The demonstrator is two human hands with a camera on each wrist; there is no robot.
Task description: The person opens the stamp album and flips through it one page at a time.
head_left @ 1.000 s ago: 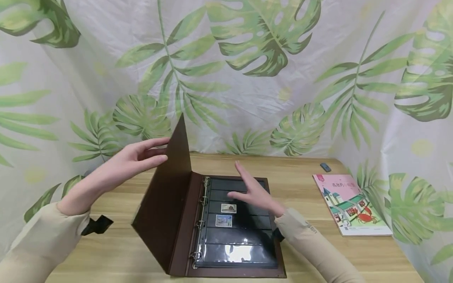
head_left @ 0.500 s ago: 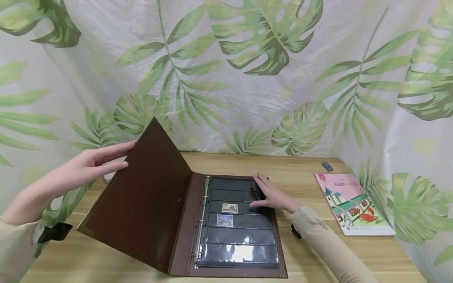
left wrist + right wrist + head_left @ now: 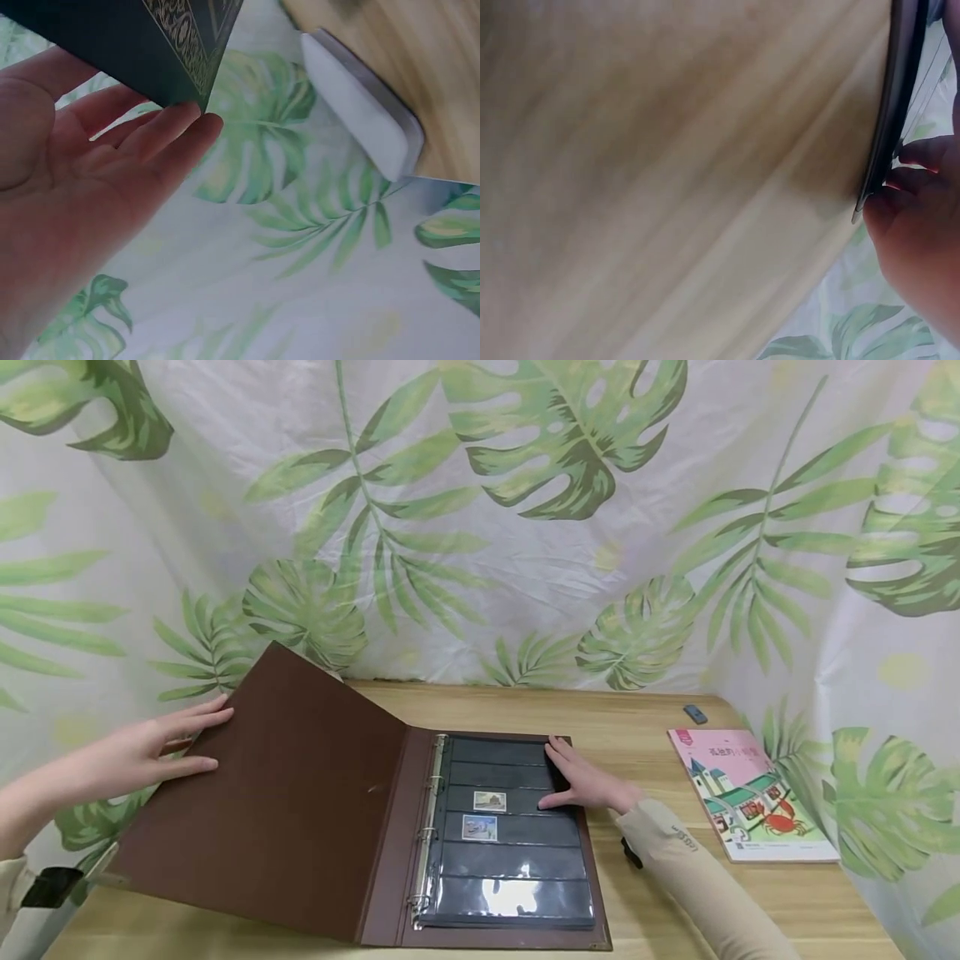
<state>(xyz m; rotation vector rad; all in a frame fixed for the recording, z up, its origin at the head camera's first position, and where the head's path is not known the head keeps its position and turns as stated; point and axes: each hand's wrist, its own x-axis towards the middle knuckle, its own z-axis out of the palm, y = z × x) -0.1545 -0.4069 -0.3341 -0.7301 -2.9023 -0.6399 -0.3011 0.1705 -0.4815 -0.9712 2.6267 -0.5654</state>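
A brown ring-bound stamp album [image 3: 486, 940] lies opened on the wooden table in the head view. Its front cover [image 3: 277, 810] is tilted up at the left. My left hand [image 3: 142, 752] holds that cover by its outer edge; in the left wrist view several fingers [image 3: 169, 127] lie by a corner with gold patterning. My right hand [image 3: 588, 781] rests on the upper right edge of the black pocket page [image 3: 517, 860], fingers spread. Two stamps, an upper one [image 3: 490, 801] and a lower one [image 3: 479, 828], sit in the page's pockets. Metal rings [image 3: 427, 835] run along the spine.
A pink picture book [image 3: 750, 793] with a crab on it lies at the right of the wooden table [image 3: 637, 710]. Behind it is a small dark blue object [image 3: 695, 714]. A white rounded object [image 3: 360, 105] stands at the table's edge. Leaf-patterned cloth surrounds the table.
My left hand has swung the front cover leftward and lower. My right hand has moved right and down from above the page onto its right edge.
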